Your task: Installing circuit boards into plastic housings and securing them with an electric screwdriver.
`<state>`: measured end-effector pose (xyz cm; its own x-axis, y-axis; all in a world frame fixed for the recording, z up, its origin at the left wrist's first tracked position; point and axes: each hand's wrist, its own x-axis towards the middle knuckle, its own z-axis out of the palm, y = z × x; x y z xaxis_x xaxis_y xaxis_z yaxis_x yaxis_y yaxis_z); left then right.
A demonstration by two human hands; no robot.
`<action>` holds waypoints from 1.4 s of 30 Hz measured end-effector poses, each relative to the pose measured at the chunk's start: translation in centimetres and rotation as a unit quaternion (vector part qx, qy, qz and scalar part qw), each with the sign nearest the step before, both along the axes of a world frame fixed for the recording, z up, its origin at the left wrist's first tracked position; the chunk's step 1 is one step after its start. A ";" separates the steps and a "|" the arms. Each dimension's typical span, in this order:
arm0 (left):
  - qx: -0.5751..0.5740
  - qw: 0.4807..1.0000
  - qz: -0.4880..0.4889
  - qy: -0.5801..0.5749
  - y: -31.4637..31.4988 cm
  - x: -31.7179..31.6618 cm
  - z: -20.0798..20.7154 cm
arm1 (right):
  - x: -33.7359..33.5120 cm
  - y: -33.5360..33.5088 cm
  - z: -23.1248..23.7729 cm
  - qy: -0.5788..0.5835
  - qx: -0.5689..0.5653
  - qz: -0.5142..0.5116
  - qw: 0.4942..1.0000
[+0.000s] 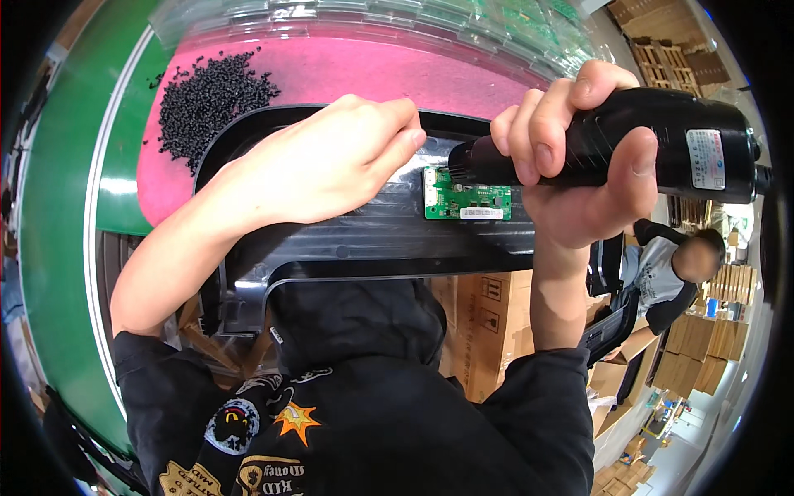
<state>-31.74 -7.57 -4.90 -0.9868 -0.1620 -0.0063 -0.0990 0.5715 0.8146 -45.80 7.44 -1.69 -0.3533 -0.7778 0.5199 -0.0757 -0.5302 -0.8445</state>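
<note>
My right hand [571,157] is wrapped round a black electric screwdriver [662,140], held lying over with its narrow end to the left. That end is above the top edge of a green circuit board [467,201], and its very tip is hard to make out. The board lies in a large black plastic housing [347,240]. Over the housing, left of the screwdriver's end, my left hand [347,153] is closed in a pinch. Whatever its fingertips hold, if anything, is too small to see.
A heap of small black screws [211,107] lies on a pink mat [331,70] at the far left. Clear plastic trays [372,21] with green boards line the back. Cardboard boxes [488,322] stand below the housing. Another person [662,269] is at the right.
</note>
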 end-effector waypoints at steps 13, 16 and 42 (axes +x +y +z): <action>-0.018 0.998 -0.042 0.041 -0.6 -0.2 0.0 | -0.7 -0.9 -2.2 -0.184 -0.012 0.135 0.974; 0.001 0.998 -0.053 0.025 -0.8 -0.1 -0.1 | 0.3 -1.4 -0.2 -0.014 0.067 0.020 0.997; -0.036 0.967 -0.002 0.252 0.1 0.4 0.9 | 3.4 3.0 3.8 0.008 0.050 -0.013 0.999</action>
<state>-31.33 -7.48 -4.03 -0.8626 -0.1410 0.4859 0.3016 0.6278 0.7175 -42.37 10.47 2.13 -0.3653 -0.8167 0.4467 -0.1027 -0.4416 -0.8913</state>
